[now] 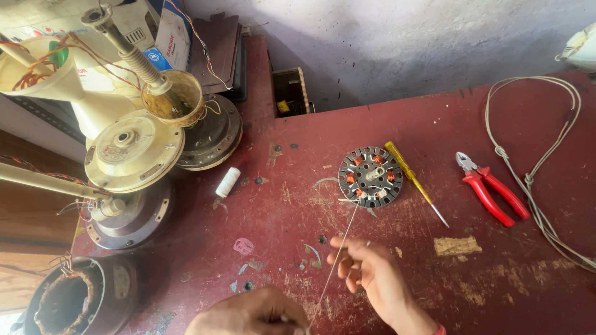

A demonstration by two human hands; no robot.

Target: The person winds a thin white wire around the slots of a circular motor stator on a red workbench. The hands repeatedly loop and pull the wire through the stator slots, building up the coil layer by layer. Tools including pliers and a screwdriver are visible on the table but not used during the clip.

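A worn, scratched red workbench (397, 267) fills most of the frame, with a rough grey plastered wall along the top. Just above the centre lies the round stator (370, 176), flat on the bench, its copper coils set around a short hub; we judge it heavy and stiff for its size, best lifted by the steel rim, never by the fragile windings. From it a thin pale wire (340, 248) runs down toward the bottom centre, drawn fairly straight. Our right hand (371, 273), lower centre, has its fingers curled loosely beside the strand, and we cannot tell whether they truly pinch it. Our left hand (251, 315), at the bottom edge, is closed about the wire's lower end. The wire looks light, springy and slippery, and we judge it would kink or snap under a sharp pull, so a fingertip pinch close to the working point suits it. Just right of the stator a yellow-handled screwdriver (412, 182) lies touching or nearly touching its rim; farther right are red-handled pliers (490, 187) and a looped grey cord (534, 174). A small white spool (227, 182) sits left of centre, and dismantled fan motors (133, 152) crowd the upper left, well apart from the wire's path.
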